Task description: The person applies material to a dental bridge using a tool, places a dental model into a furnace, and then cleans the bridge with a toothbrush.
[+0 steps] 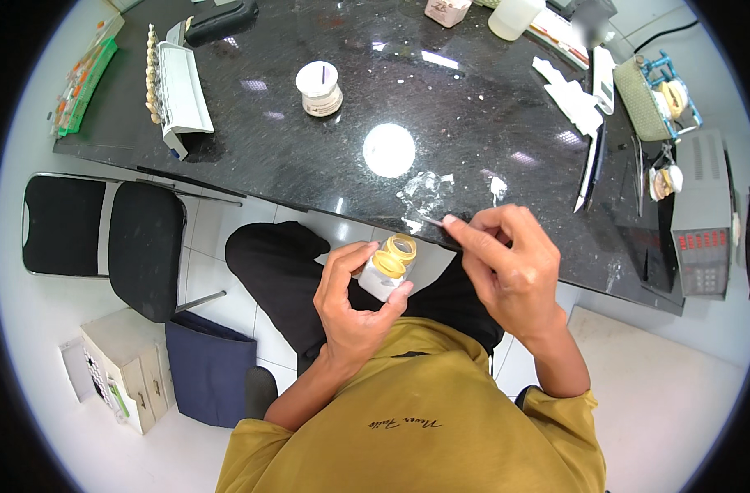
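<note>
My left hand (346,304) is wrapped round a small white jar (377,285) with a yellow rim, holding it in front of the table edge. The jar's yellow flip lid (402,246) stands open on the far side. In my right hand (513,263), pinched between thumb and fingers, is a thin metal spatula (432,220). Its tip points left, just above the table's near edge and close to the jar. White powder (427,194) is smeared on the dark tabletop beyond the spatula. How full the jar is cannot be made out.
A white-lidded tub (319,90) stands on the dark table (268,49). At left is a tooth shade guide (184,99); at right are white tissues (574,100), a basket (640,103) and a grey device (701,205). A black chair (147,246) stands at left.
</note>
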{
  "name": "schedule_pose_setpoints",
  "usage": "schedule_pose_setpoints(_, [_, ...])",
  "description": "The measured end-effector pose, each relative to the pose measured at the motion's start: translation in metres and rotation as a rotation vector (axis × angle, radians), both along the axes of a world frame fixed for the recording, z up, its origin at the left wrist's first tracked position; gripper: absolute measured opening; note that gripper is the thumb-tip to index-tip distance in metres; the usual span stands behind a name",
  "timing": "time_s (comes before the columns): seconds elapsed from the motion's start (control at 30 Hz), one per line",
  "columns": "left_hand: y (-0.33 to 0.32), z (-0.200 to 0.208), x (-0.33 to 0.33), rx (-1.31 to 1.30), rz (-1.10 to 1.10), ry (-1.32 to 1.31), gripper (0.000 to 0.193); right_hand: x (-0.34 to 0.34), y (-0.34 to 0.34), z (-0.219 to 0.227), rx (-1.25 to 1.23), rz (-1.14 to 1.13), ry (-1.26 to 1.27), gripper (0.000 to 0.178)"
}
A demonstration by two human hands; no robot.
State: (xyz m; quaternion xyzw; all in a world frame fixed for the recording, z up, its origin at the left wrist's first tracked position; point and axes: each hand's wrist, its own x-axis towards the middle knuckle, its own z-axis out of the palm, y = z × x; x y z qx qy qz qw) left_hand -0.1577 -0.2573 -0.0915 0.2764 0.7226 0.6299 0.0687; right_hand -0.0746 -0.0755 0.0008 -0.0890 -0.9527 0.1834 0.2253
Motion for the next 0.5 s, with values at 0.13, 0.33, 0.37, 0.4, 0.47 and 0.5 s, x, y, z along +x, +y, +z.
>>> schedule_pose_setpoints(0.13, [0.0, 0.0, -0.001, 0.019, -0.003, 0.0, 0.056, 0.004, -0.004, 0.001, -0.054, 0.055, -0.013, 0.04])
schedule_pose_setpoints(0.33, [-0.002, 0.0, -0.003, 0.01, 0.006, 0.016, 0.055, -0.004, -0.004, 0.001, -0.046, 0.048, 0.002, 0.044])
schedule_pose_setpoints(0.37, [-0.002, 0.0, -0.003, 0.012, 0.005, 0.017, 0.055, -0.003, -0.005, 0.003, -0.047, 0.058, -0.012, 0.042])
schedule_pose_setpoints(0.4, [-0.002, 0.0, -0.003, 0.014, 0.005, 0.017, 0.055, -0.003, -0.006, 0.004, -0.048, 0.066, -0.027, 0.04])
schedule_pose_setpoints(0.47, [-0.002, 0.0, -0.003, 0.016, 0.004, 0.017, 0.056, -0.006, -0.002, 0.003, -0.02, 0.029, -0.022, 0.039])
schedule_pose_setpoints(0.5, [-0.002, 0.0, -0.003, 0.012, 0.007, 0.014, 0.056, -0.007, 0.0, 0.002, -0.006, 0.012, -0.019, 0.039])
